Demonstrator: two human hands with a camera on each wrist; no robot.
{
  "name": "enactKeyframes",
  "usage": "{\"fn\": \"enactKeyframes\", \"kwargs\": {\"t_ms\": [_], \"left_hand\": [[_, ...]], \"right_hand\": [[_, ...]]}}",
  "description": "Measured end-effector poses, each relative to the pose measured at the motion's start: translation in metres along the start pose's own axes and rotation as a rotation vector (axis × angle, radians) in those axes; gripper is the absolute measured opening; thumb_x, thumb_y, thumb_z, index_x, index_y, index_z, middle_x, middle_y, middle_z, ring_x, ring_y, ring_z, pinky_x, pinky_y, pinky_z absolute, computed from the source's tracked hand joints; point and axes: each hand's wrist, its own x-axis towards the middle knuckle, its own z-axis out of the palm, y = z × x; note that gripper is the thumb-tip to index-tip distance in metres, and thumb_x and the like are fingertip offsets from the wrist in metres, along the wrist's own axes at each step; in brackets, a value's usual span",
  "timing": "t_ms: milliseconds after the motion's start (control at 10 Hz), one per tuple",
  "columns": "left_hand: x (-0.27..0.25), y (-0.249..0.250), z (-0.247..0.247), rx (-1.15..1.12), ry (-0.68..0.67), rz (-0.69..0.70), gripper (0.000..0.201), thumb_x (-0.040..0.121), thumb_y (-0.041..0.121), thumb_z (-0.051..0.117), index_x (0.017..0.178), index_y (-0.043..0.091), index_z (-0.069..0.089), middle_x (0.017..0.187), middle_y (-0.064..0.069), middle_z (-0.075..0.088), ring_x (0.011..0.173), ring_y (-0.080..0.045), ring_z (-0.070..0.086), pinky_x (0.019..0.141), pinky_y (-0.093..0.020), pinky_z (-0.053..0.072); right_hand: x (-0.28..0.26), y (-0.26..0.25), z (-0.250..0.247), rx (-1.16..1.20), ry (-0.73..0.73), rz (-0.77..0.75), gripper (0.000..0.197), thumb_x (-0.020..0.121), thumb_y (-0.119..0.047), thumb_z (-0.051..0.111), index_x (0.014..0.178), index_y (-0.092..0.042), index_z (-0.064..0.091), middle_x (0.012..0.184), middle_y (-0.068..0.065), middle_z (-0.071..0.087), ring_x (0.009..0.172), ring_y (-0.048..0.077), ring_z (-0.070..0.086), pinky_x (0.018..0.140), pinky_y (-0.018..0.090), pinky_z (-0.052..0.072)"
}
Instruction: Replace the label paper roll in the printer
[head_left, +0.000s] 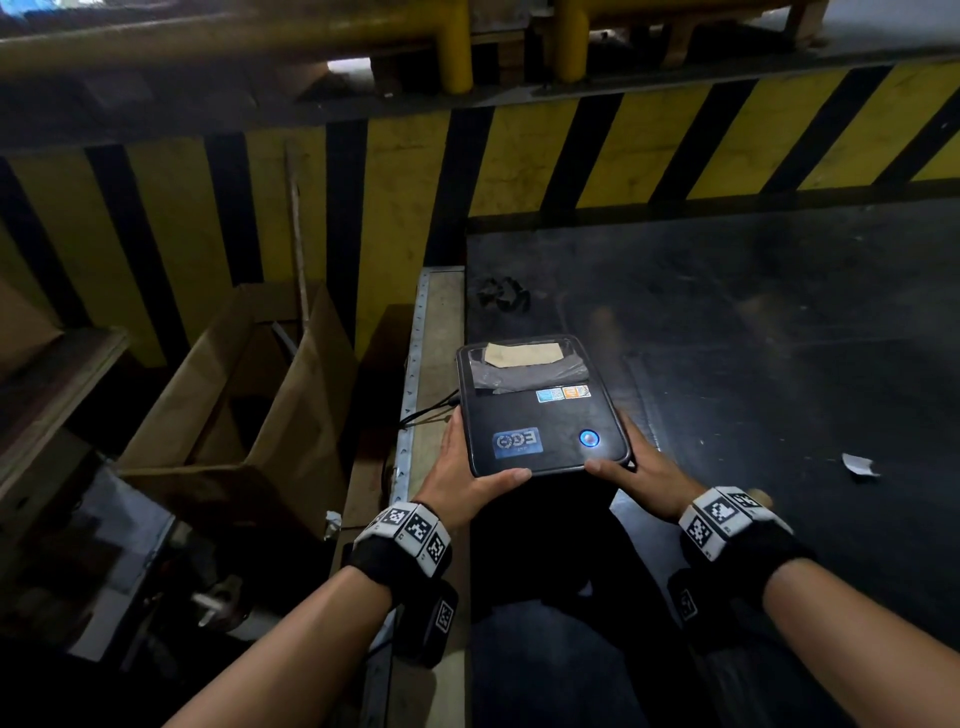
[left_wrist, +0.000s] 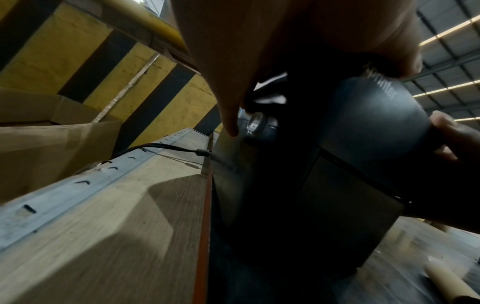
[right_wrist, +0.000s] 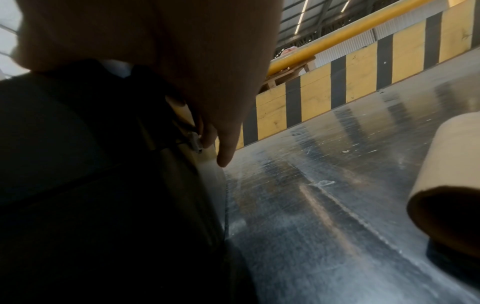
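Wrists: two bare forearms reach forward from the bottom of the head view, each strapped with a black band carrying checkered marker tiles.
Left hand (head_left: 462, 467): clamped on the printer's left side, thumb along the front lip and fingers down the flank, one fingertip by a round side button in the left wrist view.
Right hand (head_left: 641, 467): mirrors it on the right side, thumb on the front edge, fingers wrapped down the flank.
Printer (head_left: 540, 410): held between both hands on the dark bench top (head_left: 753, 338), at its left edge; lid shut, blue light glowing. Gripping both flanks looks like a squeeze of side latches to pop the lid, though that is my guess.
Casing: smooth black plastic, rounded corners, stickers on the lid, crinkled clear film and a tan paper scrap (head_left: 522, 355) at the far slot.
Cable (left_wrist: 166, 147): thin, black, trailing off left over the wooden ledge.
Cardboard tube (right_wrist: 446, 181): pale, hollow, lying well apart to the right.
Cardboard box (head_left: 244, 395): open, left of the bench.
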Motion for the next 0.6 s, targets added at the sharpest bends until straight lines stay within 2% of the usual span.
{"fn": "enactKeyframes", "kwargs": {"t_ms": [200,300,400,500,600], "left_hand": [[0.001,-0.001,0.000,0.023,-0.002,-0.023,0.104,0.054,0.050,0.081,0.140,0.030,0.025,0.141,0.004,0.042,0.130,-0.012,0.044,0.112,-0.043,0.038],[0.000,0.000,-0.001,0.030,-0.008,-0.037,0.102,0.053,0.052,0.082,0.138,0.032,0.027,0.140,0.004,0.044,0.128,-0.012,0.046,0.110,-0.043,0.040],[0.000,-0.001,-0.002,0.021,-0.032,-0.057,0.102,0.052,0.055,0.083,0.136,0.036,0.028,0.138,0.005,0.048,0.127,-0.012,0.049,0.109,-0.043,0.041],[-0.005,0.011,-0.005,0.039,-0.063,-0.093,0.100,0.058,0.053,0.080,0.140,0.032,0.027,0.139,0.008,0.049,0.125,-0.008,0.050,0.109,-0.037,0.041],[-0.038,0.003,-0.012,0.256,0.009,-0.106,0.075,0.072,0.051,0.070,0.136,0.025,0.040,0.130,0.012,0.049,0.116,-0.002,0.047,0.102,-0.022,0.038]], "right_hand": [[0.000,-0.002,0.001,0.003,-0.002,0.009,0.063,0.085,-0.012,0.060,0.130,-0.034,0.021,0.119,-0.029,0.042,0.098,-0.031,0.044,0.078,-0.008,0.032],[0.001,0.002,0.001,0.005,0.009,0.010,0.065,0.084,-0.017,0.062,0.131,-0.036,0.023,0.121,-0.025,0.046,0.101,-0.027,0.047,0.081,-0.005,0.035],[0.000,0.001,0.001,-0.014,0.002,0.057,0.066,0.083,-0.019,0.064,0.134,-0.034,0.025,0.121,-0.022,0.050,0.100,-0.024,0.049,0.092,0.002,0.037],[-0.002,-0.008,-0.002,-0.088,-0.009,0.088,0.067,0.079,-0.023,0.068,0.135,-0.028,0.031,0.133,-0.006,0.052,0.112,-0.004,0.051,0.104,0.024,0.038],[-0.007,-0.028,-0.015,-0.265,0.200,0.025,0.063,0.074,-0.024,0.073,0.129,-0.017,0.043,0.131,0.003,0.051,0.119,0.012,0.049,0.101,0.027,0.038]]}}
